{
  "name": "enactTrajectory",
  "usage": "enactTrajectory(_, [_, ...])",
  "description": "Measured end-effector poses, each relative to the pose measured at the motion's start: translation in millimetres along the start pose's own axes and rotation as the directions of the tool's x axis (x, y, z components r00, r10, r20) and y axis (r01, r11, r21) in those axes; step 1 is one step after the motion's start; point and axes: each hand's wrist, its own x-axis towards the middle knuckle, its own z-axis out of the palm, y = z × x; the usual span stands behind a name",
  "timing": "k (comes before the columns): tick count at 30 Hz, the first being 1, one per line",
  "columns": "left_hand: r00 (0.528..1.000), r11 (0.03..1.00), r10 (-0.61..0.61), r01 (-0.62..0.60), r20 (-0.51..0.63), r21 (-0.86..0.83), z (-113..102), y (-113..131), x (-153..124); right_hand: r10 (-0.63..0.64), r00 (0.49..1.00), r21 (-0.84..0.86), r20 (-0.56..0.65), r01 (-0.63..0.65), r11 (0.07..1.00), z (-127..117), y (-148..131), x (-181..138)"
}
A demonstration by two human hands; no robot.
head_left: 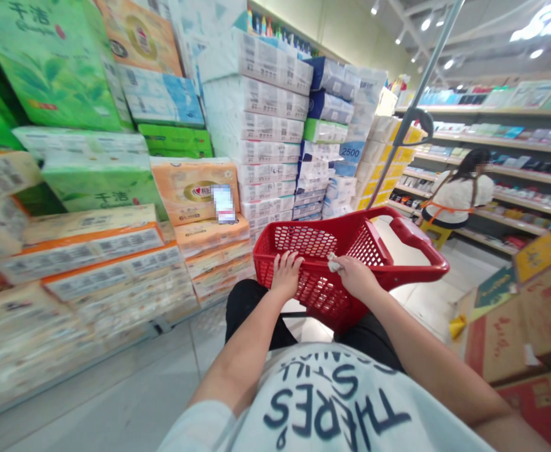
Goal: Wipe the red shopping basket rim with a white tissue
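- The left hand [286, 274] rests on the near rim of a red cart [325, 292], fingers loosely spread over the edge, not closed around anything.
- The right hand [354, 275], farther along the same rim, pinches a small crumpled white wad [333, 263] between thumb and fingers; whether it is cloth or tissue cannot be told.
- The red cart sits just in front of the person's knees, its basket pierced with rows of holes and its handle [428, 267] to the right.
- A phone [223, 204] stands upright against an orange pack [188, 188], left of the cart; its screen is blurred.
- Beyond the cart rises a tall stack of white packs [278, 94], with blue packs [332, 76] beside it.
- Green packs [52, 66] are piled at the upper left.
- A metal pole [432, 63] slants up behind the cart.
- At the right, another person [459, 191] in a white top with orange straps is near long shelves [534, 145] of goods.
- Cardboard boxes [499, 333] are stacked at the lower right.
- The wearer's pale shirt [332, 433] carries dark lettering.
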Motion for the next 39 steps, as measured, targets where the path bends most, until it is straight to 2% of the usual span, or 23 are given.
enactTrajectory(3, [1.0,1.0,0.006,-0.006,0.002,-0.007,0.3,0.5,0.1,0.001,1.0,0.051,-0.018,0.0,0.999,-6.0,8.3,-0.2])
enactTrajectory(9, [1.0,1.0,0.003,-0.003,0.001,-0.009,2.2,-0.2,2.6,-0.133,0.982,0.012,-0.137,0.136,0.991,1.0,12.2,-12.3])
enactTrajectory(17, [1.0,1.0,-0.016,0.016,0.018,-0.005,-0.5,-1.1,4.3,-0.177,0.983,-0.036,-0.049,0.175,0.984,-1.2,11.2,-10.3])
enactTrajectory(25, [0.999,0.999,-0.033,0.033,0.026,-0.025,-1.0,-0.5,5.9,-0.398,0.906,-0.154,-0.144,0.377,0.913,28.2,25.2,-36.7])
enactTrajectory(29, [0.998,0.998,-0.052,0.053,0.024,-0.025,-0.8,0.4,7.5,-0.435,0.899,-0.158,-0.048,0.423,0.892,46.0,26.5,-41.9])
enactTrajectory(32, [0.998,0.998,-0.056,0.057,0.027,-0.029,-1.6,1.3,8.1,-0.4,0.914,-0.151,0.063,0.405,0.902,58.5,24.6,-49.1])
enactTrajectory(35, [0.998,0.998,-0.051,0.052,0.027,-0.02,-2.2,1.9,8.0,-0.337,0.936,-0.144,0.098,0.349,0.926,71.3,27.3,-62.0])
enactTrajectory(39, [0.998,0.998,-0.054,0.054,0.027,-0.023,-2.1,1.8,7.4,-0.344,0.925,-0.07,0.162,0.358,0.931,82.2,33.1,-70.6])
